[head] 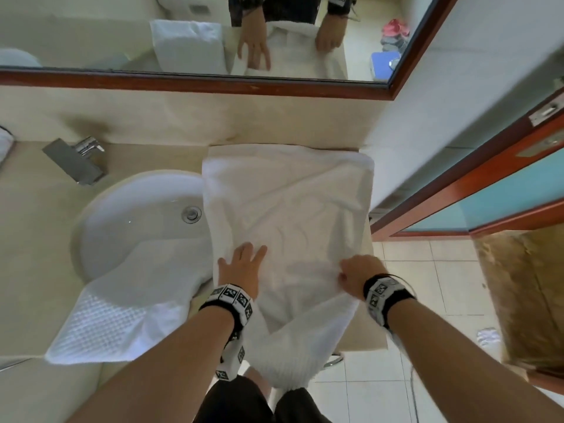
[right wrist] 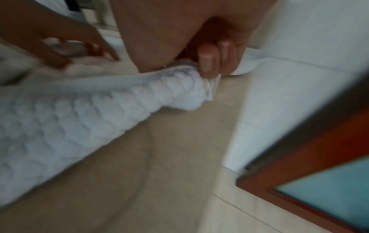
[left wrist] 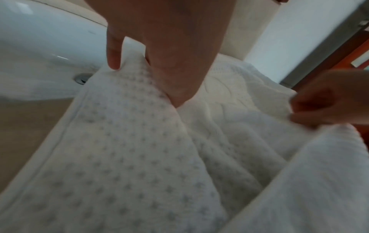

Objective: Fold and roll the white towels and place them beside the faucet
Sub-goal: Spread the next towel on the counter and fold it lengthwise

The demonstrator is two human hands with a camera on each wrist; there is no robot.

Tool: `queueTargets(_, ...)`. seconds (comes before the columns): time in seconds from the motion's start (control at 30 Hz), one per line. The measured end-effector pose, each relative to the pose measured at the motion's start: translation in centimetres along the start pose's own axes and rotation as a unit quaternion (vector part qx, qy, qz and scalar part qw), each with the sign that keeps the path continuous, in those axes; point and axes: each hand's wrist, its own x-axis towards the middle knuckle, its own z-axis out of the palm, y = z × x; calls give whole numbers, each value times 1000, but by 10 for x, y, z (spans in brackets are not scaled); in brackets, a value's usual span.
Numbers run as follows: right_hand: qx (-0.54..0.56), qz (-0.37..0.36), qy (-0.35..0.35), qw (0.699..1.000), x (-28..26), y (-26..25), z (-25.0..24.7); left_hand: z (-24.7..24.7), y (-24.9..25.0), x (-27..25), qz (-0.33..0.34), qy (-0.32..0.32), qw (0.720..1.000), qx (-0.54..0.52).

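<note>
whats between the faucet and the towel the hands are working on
The white sink basin. In the head view it sits between the faucet at the left and the spread towel, whose left edge overlaps the basin's right rim.

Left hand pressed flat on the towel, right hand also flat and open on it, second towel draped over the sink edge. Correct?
Not quite. The right hand isn't flat: its fingers are curled, gripping a bunched edge of the towel, as the right wrist view shows. The rest holds: left hand lies flat on it, and the second towel drapes over the sink edge.
</note>
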Motion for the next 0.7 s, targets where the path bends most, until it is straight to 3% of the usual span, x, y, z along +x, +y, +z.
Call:
queueTargets(0.07, 9, 56, 6, 998, -16, 32, 11, 4, -3, -5, -20, -12, 999, -26)
queueTargets(0.17, -42, 59, 19, 997, -32, 42, 28, 13, 1, -20, -36, -7, 999, -16)
queueTargets(0.37, -24, -53, 117, 991, -77, -47, 67, 48, 35, -85, 77, 57, 995, 38)
queueTargets(0.5, 4, -132, 70, 989, -103, -90, 98, 76, 37, -116, 31, 7, 999, -9)
queueTargets(0.7, -97, -46, -33, 994, -133, -51, 128, 83, 22, -132, -11, -44, 999, 4)
